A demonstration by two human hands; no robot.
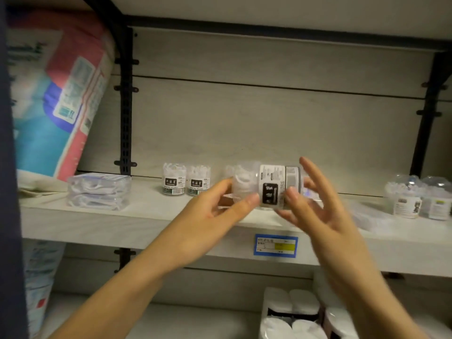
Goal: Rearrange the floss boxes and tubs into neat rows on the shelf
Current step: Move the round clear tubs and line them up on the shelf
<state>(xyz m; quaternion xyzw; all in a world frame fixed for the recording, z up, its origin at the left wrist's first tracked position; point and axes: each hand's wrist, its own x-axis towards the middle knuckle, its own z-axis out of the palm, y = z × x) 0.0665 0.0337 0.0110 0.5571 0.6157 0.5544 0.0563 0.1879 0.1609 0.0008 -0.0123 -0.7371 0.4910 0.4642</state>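
Observation:
A clear floss tub with a black-and-white label lies on its side in the air just above the pale shelf. My left hand grips its left end with thumb and fingers. My right hand touches its right end, thumb on the label, the other fingers spread. Two upright floss tubs stand side by side at the back of the shelf. A stack of clear flat floss boxes sits at the left. Two more tubs stand at the far right.
A large pink and blue soft pack leans at the shelf's left end. A blue price tag is fixed to the shelf's front edge. White rolled packs lie on the lower shelf. Black uprights flank the bay.

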